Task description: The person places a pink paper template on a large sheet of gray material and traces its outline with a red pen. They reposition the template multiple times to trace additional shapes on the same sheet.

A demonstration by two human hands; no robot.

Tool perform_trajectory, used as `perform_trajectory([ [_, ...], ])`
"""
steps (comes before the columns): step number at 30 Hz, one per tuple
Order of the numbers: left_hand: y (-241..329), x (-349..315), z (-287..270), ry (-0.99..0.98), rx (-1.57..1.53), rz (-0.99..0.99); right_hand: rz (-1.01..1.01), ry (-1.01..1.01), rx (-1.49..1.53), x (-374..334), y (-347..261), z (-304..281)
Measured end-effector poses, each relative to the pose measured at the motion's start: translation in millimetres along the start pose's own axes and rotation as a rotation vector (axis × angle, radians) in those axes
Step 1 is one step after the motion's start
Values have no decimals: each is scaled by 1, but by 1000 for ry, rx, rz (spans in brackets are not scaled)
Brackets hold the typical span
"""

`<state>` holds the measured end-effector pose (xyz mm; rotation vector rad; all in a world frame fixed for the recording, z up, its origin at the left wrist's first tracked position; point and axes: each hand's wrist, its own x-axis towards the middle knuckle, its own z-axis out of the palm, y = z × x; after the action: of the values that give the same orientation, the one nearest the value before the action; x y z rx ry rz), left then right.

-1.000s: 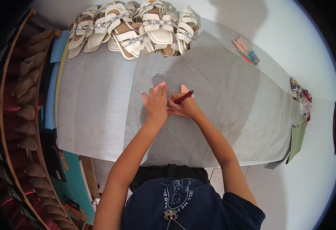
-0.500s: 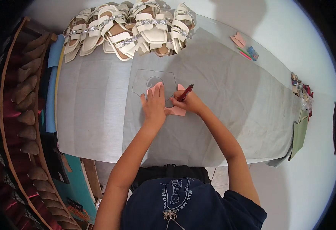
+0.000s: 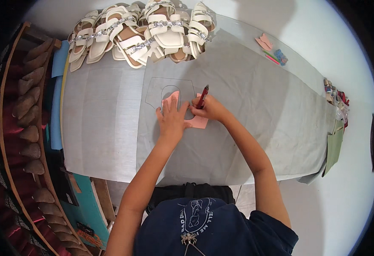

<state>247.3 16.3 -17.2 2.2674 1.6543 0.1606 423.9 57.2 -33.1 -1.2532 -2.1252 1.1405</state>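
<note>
On a grey sheet of material lies a pink curved template, partly covered by both hands. My left hand presses flat on it with the fingers spread. Gripped in my right hand is a red pen, standing nearly upright at the template's inner curve; its tip is hidden by the fingers. A thin dark outline, angular outside with an arch within, is drawn on the sheet around and beyond the template's left part.
Several cream sandals with jewelled straps are heaped at the table's far left. Pink pieces, coloured pens and a small blue bundle lie far right. A rack of shoe lasts stands left; a green piece hangs right.
The pen has swung more upright, and my right hand has shifted slightly along the template's inner edge. My left hand stays pressed on the template with its fingers spread a little wider.
</note>
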Motion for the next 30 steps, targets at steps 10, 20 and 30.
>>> perform_trajectory([
  [10,-9,-5,11,52,-170,12,-7,-44,13,5,12,-4],
  [20,-8,-9,7,115,-242,1,119,41,334,3,4,-3],
  [30,-3,-9,3,113,-243,-14,52,12,195,3,6,-2],
])
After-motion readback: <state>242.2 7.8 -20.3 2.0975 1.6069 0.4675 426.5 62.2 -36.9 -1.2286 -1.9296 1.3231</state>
